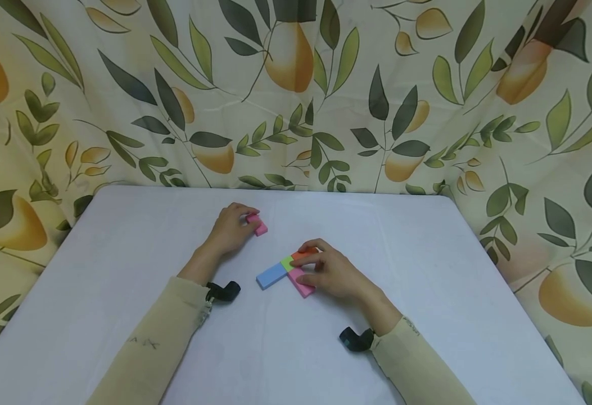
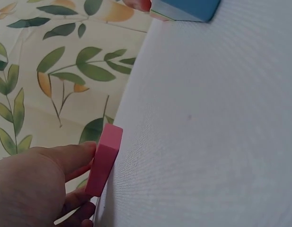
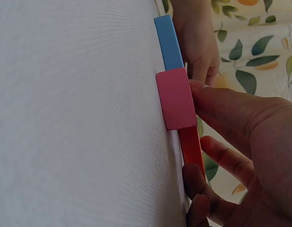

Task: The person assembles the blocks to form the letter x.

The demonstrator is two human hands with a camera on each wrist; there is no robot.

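In the head view my left hand point(image 1: 233, 228) pinches a pink block point(image 1: 260, 226) at the back of the table, left of the other blocks. The left wrist view has this pink block point(image 2: 104, 161) between thumb and fingers, seen from its narrow side. My right hand point(image 1: 340, 274) rests over a group of blocks laid edge to edge: a blue block point(image 1: 271, 275), a small green block point(image 1: 287, 262), an orange block point(image 1: 303, 255) and a second pink block point(image 1: 302, 286). Its thumb touches that pink block point(image 3: 176, 99), and other fingers lie at the orange block point(image 3: 192, 146).
A white cloth covers the table point(image 1: 174, 349). Behind and around it hangs a curtain point(image 1: 275, 135) printed with leaves and fruit. Each wrist carries a small black camera point(image 1: 356, 340), close above the cloth.
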